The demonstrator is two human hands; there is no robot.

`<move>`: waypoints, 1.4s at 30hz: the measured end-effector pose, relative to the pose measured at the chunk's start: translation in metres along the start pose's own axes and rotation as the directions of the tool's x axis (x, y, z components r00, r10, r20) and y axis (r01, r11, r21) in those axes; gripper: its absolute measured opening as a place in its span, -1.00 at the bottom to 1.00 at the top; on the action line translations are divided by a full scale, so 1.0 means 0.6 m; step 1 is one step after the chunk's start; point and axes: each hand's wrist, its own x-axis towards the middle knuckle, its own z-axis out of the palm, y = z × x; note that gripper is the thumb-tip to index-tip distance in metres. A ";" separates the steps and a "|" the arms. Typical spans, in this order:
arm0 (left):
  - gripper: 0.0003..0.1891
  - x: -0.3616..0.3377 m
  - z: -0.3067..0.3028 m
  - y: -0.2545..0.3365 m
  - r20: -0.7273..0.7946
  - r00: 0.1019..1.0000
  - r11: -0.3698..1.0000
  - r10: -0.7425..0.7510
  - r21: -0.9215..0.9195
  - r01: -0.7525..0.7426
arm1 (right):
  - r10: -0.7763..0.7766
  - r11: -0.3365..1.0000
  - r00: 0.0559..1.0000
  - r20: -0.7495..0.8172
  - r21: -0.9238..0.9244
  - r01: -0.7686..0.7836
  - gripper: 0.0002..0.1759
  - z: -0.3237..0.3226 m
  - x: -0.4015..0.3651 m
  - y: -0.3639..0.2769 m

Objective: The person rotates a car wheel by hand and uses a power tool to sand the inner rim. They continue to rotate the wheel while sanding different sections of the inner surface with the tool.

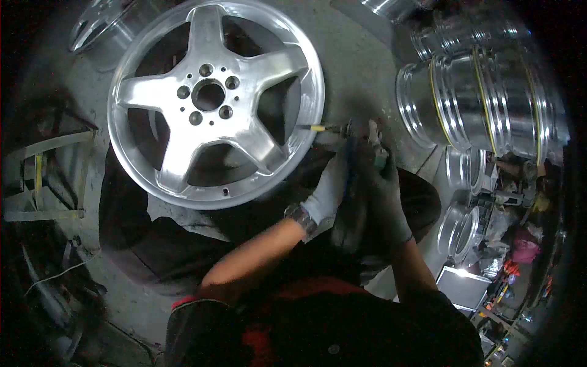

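A bare metal five-spoke wheel rim (162, 93) lies face up in front of me, its outer lip shiny. A dark power tool (350, 214) stands between my hands, with a thin yellow-banded shaft (318, 128) pointing left at the rim's right edge. My left hand (327, 186), in a light grey glove with a watch at the wrist, is closed on the tool's left side. My right hand (384, 183), in a darker glove, is closed around its right side. Shadow and blur hide much of the tool and several fingertips.
Several polished rims (465, 101) stand stacked on their sides at the right, with smaller rims (461, 229) below. A metal frame (43, 214) stands at the left. Another rim (104, 30) leans at the upper left. Tools and bags (526, 244) clutter the right edge.
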 end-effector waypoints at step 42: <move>-0.56 0.053 0.041 0.028 -0.066 0.998 0.990 0.008 -0.143 -0.018 | 0.115 0.993 0.993 -0.030 0.002 -0.115 -0.42 -0.023 0.022 -0.041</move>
